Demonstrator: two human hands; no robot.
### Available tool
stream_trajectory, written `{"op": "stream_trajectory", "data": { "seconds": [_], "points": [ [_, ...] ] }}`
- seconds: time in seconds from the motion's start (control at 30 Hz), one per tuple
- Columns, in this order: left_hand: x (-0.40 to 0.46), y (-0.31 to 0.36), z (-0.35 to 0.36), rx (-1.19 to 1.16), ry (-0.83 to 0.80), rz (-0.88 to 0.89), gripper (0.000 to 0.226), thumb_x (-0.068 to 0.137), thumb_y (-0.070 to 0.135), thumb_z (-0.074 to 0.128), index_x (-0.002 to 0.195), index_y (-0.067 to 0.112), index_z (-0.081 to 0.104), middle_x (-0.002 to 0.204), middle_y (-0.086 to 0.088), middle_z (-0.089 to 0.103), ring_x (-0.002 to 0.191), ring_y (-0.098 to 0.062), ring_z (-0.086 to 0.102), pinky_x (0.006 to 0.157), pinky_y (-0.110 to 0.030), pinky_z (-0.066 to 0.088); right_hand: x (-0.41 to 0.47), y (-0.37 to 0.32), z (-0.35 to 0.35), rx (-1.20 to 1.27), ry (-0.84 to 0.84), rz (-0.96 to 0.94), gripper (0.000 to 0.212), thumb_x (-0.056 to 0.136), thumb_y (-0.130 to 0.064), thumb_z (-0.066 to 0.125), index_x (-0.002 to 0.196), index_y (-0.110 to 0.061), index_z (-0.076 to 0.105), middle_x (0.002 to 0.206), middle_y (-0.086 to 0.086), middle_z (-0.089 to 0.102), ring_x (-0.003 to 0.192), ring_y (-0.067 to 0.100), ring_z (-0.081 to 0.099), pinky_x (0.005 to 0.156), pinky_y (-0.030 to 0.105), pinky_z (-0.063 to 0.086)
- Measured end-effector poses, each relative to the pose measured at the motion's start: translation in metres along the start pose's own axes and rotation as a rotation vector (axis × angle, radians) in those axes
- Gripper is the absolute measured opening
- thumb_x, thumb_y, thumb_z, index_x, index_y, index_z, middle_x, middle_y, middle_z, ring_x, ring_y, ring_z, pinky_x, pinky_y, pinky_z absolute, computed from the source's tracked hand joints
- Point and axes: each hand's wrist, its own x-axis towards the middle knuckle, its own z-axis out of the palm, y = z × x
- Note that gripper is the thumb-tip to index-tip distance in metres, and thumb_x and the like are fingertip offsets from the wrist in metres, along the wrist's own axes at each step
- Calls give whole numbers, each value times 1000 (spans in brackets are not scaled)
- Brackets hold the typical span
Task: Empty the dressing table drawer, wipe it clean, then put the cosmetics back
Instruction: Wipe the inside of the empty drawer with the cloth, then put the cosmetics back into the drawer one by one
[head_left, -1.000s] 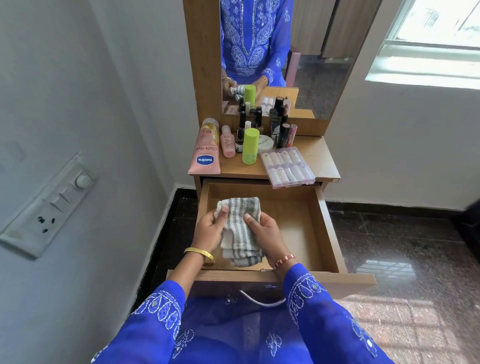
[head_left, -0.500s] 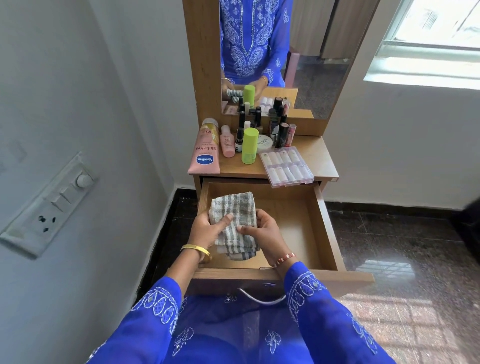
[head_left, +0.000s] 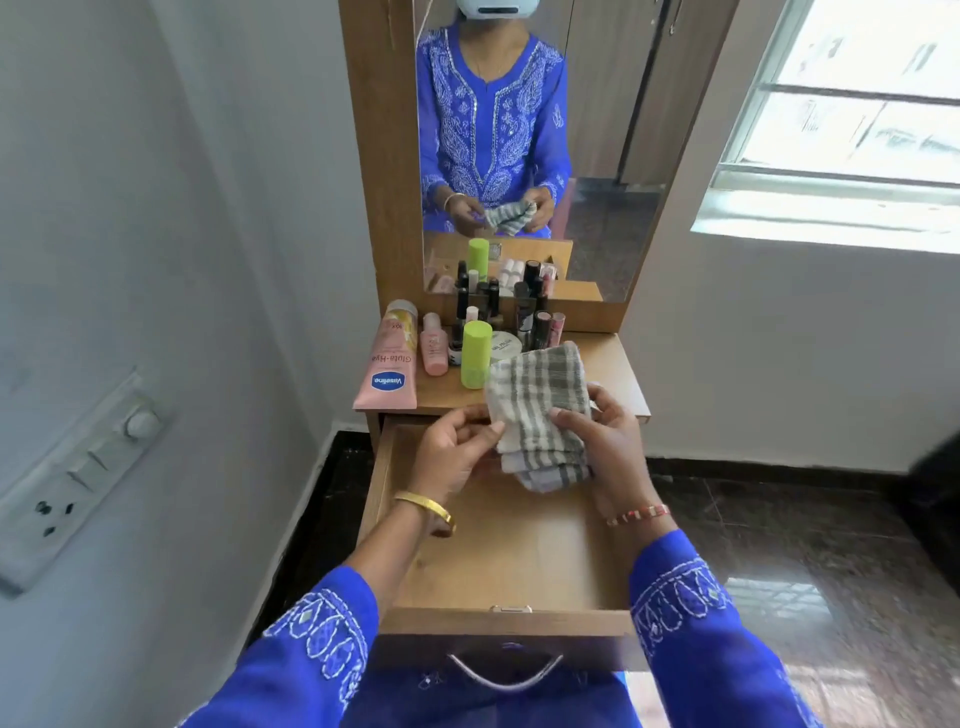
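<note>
I held the folded grey-and-white checked cloth (head_left: 540, 410) above the back of the open wooden drawer (head_left: 509, 551), my left hand (head_left: 457, 457) pinching its left edge with curled fingers and my right hand (head_left: 602, 447) gripping its right side, thumb laid across the front. The cosmetics stood behind the drawer on the wooden bench (head_left: 618, 374): a pink Vaseline tube (head_left: 387, 371), a small pink bottle (head_left: 434, 345), a lime-green cylinder (head_left: 475, 353), and dark lipstick tubes (head_left: 535, 325) near the mirror (head_left: 519, 156).
</note>
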Motion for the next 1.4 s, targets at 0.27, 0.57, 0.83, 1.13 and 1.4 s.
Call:
{"op": "stream_trajectory", "data": {
  "seconds": [0.27,0.57,0.83,1.13,1.4],
  "points": [
    [49,23,79,218,-86,-4,29,91,5,50,120,1,56,104,-17,63,89,-23,59,81,-35,51,86,-24,-50,-134,342,-35,29,79,13,55,107,12,58,97,21,62,71,22,57,60,25,50],
    [72,29,87,447,-47,86,28,88,12,51,114,10,62,98,-12,67,85,-19,59,75,-30,46,151,-5,-59,-713,375,-2,42,82,-14,65,116,6,51,117,25,60,109,37,57,92,41,45],
    [78,27,83,561,-60,129,25,88,12,51,109,14,64,97,-2,64,91,-17,59,86,-30,49,123,29,-70,-1067,342,-327,24,88,-15,57,99,6,63,105,27,59,100,41,54,89,40,41],
    [80,32,87,588,-61,145,20,88,13,52,103,14,65,87,-3,63,79,-16,56,82,-33,50,150,8,-60,-1235,51,-248,22,87,-10,48,100,2,62,112,19,63,109,36,54,91,38,43],
    [80,34,84,544,-49,144,16,87,11,52,94,20,64,88,-5,65,81,-21,61,80,-36,52,151,7,-60,-1207,69,-267,25,90,-14,50,105,0,63,117,17,61,110,34,54,94,36,42]
  ]
}}
